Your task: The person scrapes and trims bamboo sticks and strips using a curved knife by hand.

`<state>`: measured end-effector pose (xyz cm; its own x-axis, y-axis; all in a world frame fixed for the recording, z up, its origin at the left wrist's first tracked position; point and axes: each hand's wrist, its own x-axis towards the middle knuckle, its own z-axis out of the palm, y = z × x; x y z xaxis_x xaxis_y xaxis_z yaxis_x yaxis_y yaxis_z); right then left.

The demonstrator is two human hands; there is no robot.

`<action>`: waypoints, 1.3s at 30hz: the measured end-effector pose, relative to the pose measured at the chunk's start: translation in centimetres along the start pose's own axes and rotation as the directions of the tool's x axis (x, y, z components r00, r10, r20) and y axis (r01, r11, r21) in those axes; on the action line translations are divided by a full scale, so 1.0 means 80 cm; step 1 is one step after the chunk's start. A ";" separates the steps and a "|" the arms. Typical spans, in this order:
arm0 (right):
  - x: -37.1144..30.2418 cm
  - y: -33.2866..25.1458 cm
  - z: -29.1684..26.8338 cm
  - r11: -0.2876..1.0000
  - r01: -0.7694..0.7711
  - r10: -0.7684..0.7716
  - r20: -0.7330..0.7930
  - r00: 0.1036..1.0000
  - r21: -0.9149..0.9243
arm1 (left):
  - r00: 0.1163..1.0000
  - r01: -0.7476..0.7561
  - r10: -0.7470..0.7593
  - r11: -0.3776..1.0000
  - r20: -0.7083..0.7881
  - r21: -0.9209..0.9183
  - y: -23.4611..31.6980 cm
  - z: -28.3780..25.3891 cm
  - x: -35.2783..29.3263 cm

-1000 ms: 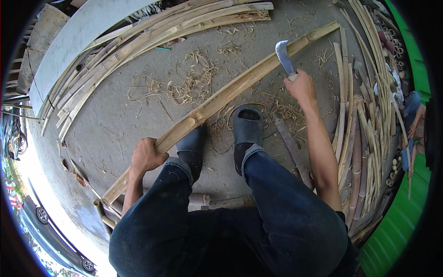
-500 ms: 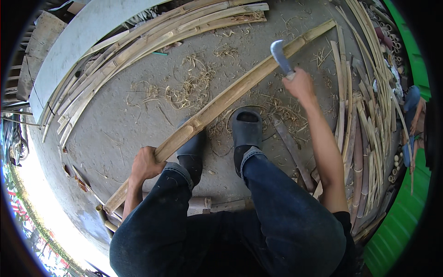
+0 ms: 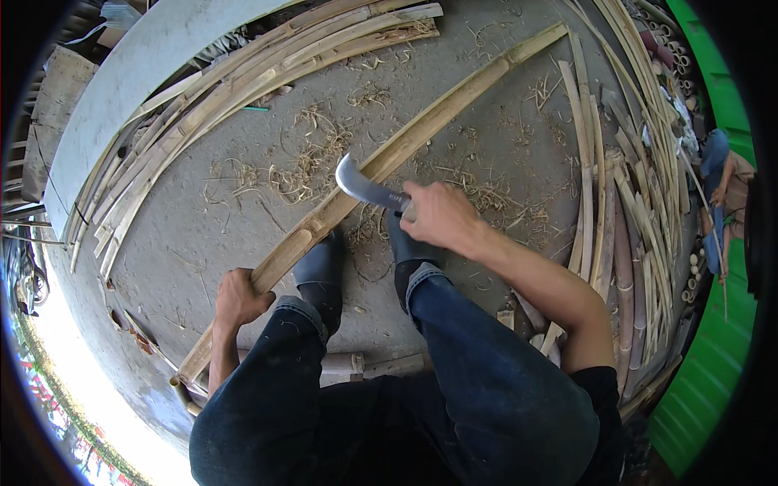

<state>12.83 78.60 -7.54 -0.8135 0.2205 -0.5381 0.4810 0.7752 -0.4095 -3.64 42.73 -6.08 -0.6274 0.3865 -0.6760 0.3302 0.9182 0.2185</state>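
Observation:
A long split bamboo pole (image 3: 438, 120), its hollow side up, slants from the lower left to the upper right across my feet. My left hand (image 3: 240, 297) is closed around its lower part, beside my left knee. In my right hand (image 3: 444, 217) is a billhook (image 3: 369, 185) with a hooked steel blade; my fingers wrap its handle, which is mostly hidden. The blade lies over the middle of the bamboo, its tip pointing up and left. Whether the edge touches the bamboo I cannot tell.
Long bamboo strips (image 3: 243, 93) lie at the far left by a pale curved panel (image 3: 154, 77). More strips (image 3: 640, 219) pile up on the right before a green corrugated wall (image 3: 705, 364). Curly shavings (image 3: 312, 162) litter the concrete floor. Another person (image 3: 727, 194) is at the right edge.
My right hand has brought the billhook down and left along the bamboo, from near its far end to its middle. My left hand keeps its hold on the pole.

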 end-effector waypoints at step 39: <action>0.103 0.148 -0.066 0.940 -0.307 0.341 -0.405 0.848 0.149 | 0.873 -0.123 0.218 0.964 -0.435 0.236 -0.121 0.068 -0.002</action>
<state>10.08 92.71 -12.95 -0.6582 0.6916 -0.2974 0.7507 0.5727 -0.3293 -2.91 33.35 -11.92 -0.7829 0.5755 -0.2363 0.5622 0.8171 0.1277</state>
